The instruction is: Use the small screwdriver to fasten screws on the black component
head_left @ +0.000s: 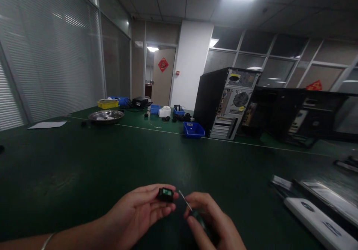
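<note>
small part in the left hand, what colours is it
The small part is black around a green middle, seen best in the head view.

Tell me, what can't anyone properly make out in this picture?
All in the head view:
Thin metal tool: its lower end is mostly covered by the right hand.
Small black part in the left hand: the details inside are too small.
Metal bowl: its contents are too small and blurred.
White device: its near end is cut off by the picture's edge.
</note>
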Available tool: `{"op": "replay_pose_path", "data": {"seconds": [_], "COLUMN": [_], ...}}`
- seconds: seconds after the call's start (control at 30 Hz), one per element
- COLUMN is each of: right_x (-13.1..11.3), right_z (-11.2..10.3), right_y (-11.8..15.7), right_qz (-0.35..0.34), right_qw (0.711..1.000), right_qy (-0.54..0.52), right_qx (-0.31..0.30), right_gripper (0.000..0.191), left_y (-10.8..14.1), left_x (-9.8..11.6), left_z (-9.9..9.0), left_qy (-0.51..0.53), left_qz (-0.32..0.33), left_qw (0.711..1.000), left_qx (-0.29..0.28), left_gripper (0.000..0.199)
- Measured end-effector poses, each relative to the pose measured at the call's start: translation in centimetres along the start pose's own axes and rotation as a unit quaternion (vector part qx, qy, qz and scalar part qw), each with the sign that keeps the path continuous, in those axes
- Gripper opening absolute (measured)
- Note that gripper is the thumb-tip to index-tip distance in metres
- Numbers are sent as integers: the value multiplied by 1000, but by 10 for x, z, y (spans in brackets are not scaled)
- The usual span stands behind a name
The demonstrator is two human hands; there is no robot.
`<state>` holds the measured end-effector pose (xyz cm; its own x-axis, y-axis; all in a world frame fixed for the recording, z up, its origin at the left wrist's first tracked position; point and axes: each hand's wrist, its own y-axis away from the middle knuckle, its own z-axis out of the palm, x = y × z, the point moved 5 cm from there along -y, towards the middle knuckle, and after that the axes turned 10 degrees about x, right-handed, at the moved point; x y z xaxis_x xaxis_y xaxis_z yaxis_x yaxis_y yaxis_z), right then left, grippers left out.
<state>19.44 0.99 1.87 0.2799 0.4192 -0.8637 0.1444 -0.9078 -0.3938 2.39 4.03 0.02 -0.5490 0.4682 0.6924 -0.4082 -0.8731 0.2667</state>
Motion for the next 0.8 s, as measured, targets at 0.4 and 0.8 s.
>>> {"op": "replay_pose_path", "data": {"seconds": [0.4,0.8], "right_x": [-10,-20], "right_z": [6,6], "right_y": [5,3], "right_qz": [37,-18], "right_qw": [998,996], "right_qy": [14,41], "right_qx": [-49,-78], "right_gripper": [19,20], "left_y": [6,13], "left_x": [-3,3], "left_z": [7,8], "left_qy": [-215,-305], "left_qz": [126,141], "left_qw": [968,942], "left_qx": [-39,-7], "left_gripper": [17,14]}}
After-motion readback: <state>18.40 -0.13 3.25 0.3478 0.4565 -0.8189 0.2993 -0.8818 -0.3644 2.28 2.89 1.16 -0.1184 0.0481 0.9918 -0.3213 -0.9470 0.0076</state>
